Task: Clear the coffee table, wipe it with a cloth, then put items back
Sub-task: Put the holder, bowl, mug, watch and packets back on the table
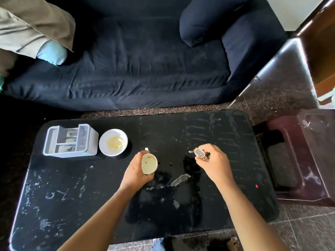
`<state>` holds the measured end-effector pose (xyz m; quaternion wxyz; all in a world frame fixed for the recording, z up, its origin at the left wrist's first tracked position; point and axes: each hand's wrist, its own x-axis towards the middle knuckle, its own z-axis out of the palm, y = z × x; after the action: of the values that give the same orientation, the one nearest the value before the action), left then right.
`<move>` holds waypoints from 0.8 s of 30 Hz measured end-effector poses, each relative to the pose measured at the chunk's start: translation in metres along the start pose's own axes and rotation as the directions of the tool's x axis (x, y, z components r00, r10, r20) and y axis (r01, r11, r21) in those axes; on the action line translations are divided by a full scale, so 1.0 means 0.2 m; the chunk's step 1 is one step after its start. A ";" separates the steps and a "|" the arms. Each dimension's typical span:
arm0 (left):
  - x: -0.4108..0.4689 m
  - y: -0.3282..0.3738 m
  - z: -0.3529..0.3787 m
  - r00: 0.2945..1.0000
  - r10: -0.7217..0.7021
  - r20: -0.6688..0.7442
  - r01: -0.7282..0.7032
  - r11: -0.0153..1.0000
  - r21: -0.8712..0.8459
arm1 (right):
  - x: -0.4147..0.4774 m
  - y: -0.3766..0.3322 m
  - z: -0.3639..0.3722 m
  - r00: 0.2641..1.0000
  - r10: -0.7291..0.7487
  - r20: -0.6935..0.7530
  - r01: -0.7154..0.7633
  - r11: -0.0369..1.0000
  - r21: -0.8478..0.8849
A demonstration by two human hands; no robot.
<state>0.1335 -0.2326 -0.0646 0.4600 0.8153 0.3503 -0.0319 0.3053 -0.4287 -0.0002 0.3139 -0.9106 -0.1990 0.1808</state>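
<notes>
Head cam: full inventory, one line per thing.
table: 1, black, smeared, centre
organizer: 1, grey, table's far left
bowl: 1, white, yellow bits inside, right of organizer
mug: 1, cream, in left hand
watch: 1, gold, dark face, in right hand
sofa: 1, navy, behind table
cushion: 1, navy, sofa's right end
fabric: 1, khaki, sofa's left end
stool: 1, maroon, right of table
left hand: grips mug
right hand: pinches watch

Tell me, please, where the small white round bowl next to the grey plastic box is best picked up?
Pinch the rim of the small white round bowl on its right or near side, coming from above. The grey plastic box stands close beside its left, probably leaving little finger room there.
</notes>
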 end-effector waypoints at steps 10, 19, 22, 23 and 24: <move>-0.01 -0.02 -0.04 0.999 -0.012 -0.042 0.012 1.000 -0.003 | -0.02 0.04 -0.01 1.000 -0.009 -0.027 0.009 1.000 0.018; -0.09 -0.06 0.01 0.999 0.021 -0.039 -0.020 0.999 0.033 | -0.06 0.02 0.02 0.999 -0.033 -0.005 0.033 0.999 0.000; -0.11 -0.04 0.00 0.999 0.036 -0.015 -0.035 0.998 0.051 | -0.04 0.00 0.02 0.999 -0.026 0.034 0.027 1.000 -0.015; -0.12 -0.02 0.00 0.998 0.047 -0.046 -0.043 0.996 0.082 | -0.03 -0.01 0.02 0.998 -0.024 0.053 0.024 1.000 -0.013; -0.13 0.01 -0.01 0.990 0.085 -0.114 -0.071 0.990 0.123 | -0.02 -0.03 0.02 0.997 -0.027 0.069 0.027 1.000 -0.011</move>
<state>0.1138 -0.2463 -0.0526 0.3900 0.8546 0.3426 0.0141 0.2989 -0.4247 0.0013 0.3039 -0.9029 -0.2231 0.2066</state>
